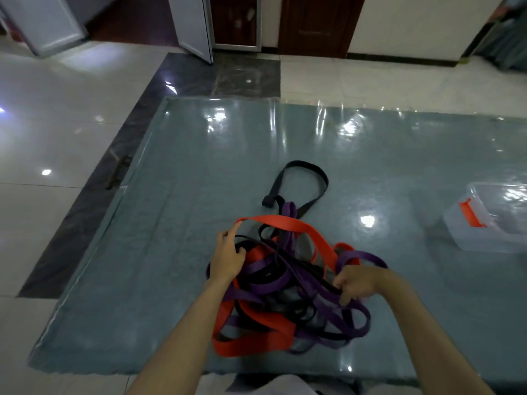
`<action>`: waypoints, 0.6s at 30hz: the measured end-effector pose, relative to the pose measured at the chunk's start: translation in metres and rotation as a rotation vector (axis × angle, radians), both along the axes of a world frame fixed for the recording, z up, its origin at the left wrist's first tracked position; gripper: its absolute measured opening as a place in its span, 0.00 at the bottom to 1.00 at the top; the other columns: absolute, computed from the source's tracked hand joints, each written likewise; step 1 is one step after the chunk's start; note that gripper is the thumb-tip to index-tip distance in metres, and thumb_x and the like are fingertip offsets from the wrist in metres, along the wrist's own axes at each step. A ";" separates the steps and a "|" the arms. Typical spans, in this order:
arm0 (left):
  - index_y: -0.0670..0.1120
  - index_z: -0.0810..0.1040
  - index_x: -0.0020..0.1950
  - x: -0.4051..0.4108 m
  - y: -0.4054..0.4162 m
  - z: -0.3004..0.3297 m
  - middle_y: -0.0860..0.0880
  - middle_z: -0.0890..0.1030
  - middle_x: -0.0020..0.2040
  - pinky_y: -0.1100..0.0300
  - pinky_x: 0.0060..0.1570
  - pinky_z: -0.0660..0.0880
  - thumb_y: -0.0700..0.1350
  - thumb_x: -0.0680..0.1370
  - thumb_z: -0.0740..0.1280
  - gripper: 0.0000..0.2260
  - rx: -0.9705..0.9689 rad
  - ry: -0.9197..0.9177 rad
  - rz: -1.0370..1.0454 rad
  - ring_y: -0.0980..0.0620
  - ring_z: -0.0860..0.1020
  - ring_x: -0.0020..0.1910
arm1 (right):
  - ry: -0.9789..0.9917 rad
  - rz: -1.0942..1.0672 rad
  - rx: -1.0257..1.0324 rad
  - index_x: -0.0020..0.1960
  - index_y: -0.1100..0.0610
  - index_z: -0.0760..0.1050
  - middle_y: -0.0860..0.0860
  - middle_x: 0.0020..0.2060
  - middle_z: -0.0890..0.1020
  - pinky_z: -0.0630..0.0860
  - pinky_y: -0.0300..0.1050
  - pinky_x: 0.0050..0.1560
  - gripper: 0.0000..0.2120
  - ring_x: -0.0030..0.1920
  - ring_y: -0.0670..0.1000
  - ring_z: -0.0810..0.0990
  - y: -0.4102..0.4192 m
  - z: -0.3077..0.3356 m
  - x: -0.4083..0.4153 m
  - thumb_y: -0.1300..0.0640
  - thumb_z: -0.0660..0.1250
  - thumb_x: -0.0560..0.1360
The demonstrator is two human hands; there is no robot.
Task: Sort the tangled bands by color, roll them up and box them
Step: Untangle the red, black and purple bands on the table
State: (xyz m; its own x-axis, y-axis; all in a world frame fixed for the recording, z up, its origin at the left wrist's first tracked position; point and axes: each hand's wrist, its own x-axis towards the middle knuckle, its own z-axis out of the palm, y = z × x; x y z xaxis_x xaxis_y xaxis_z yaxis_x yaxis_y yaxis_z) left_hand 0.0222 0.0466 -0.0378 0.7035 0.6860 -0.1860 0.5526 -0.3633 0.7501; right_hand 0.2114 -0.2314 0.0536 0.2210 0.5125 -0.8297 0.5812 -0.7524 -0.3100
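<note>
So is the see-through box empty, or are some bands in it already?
Looks empty: nothing colored shows through the clear box, though its right part is cut off. The bands lie tangled on the mat.

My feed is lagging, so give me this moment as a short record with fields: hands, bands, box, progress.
left hand: lifting a red band out of the pile
right hand: pinching a purple band
pile: red, purple and black bands tangled on the mat
black band: stretches away from the pile's far side
box: clear, orange latch, to the right, no bands visible inside
progress: nothing rolled yet
</note>
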 end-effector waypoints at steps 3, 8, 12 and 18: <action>0.62 0.60 0.81 0.000 0.002 0.002 0.47 0.73 0.62 0.49 0.56 0.78 0.39 0.80 0.66 0.34 0.051 0.020 0.006 0.46 0.77 0.56 | -0.127 0.079 -0.047 0.39 0.53 0.78 0.51 0.38 0.80 0.72 0.42 0.39 0.06 0.43 0.51 0.78 0.012 -0.003 -0.004 0.57 0.73 0.72; 0.62 0.56 0.83 -0.001 0.011 0.001 0.45 0.78 0.60 0.45 0.65 0.72 0.42 0.78 0.68 0.37 0.180 0.179 -0.017 0.41 0.73 0.62 | -0.283 -0.103 0.077 0.36 0.52 0.71 0.50 0.39 0.79 0.77 0.46 0.46 0.13 0.44 0.55 0.81 0.027 -0.015 -0.003 0.48 0.70 0.74; 0.63 0.54 0.82 -0.003 0.014 0.000 0.46 0.72 0.61 0.50 0.61 0.75 0.37 0.78 0.69 0.41 -0.020 0.096 -0.070 0.44 0.75 0.60 | -0.350 -0.181 0.297 0.49 0.53 0.75 0.53 0.50 0.82 0.77 0.49 0.51 0.07 0.51 0.55 0.81 0.044 -0.015 -0.008 0.50 0.68 0.77; 0.64 0.55 0.81 -0.003 0.018 -0.003 0.46 0.70 0.59 0.56 0.50 0.80 0.32 0.76 0.69 0.44 -0.067 0.052 -0.058 0.49 0.78 0.48 | -0.282 -0.192 0.439 0.71 0.54 0.75 0.54 0.67 0.76 0.72 0.51 0.70 0.20 0.68 0.56 0.75 0.081 -0.031 -0.010 0.51 0.69 0.80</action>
State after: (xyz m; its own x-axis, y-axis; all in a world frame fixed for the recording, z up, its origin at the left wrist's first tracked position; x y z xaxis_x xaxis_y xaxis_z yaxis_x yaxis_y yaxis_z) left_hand 0.0192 0.0646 -0.0409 0.7301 0.6289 -0.2671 0.5705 -0.3461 0.7448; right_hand 0.2010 -0.1506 0.0225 0.5266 0.7258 -0.4425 0.5525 -0.6879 -0.4708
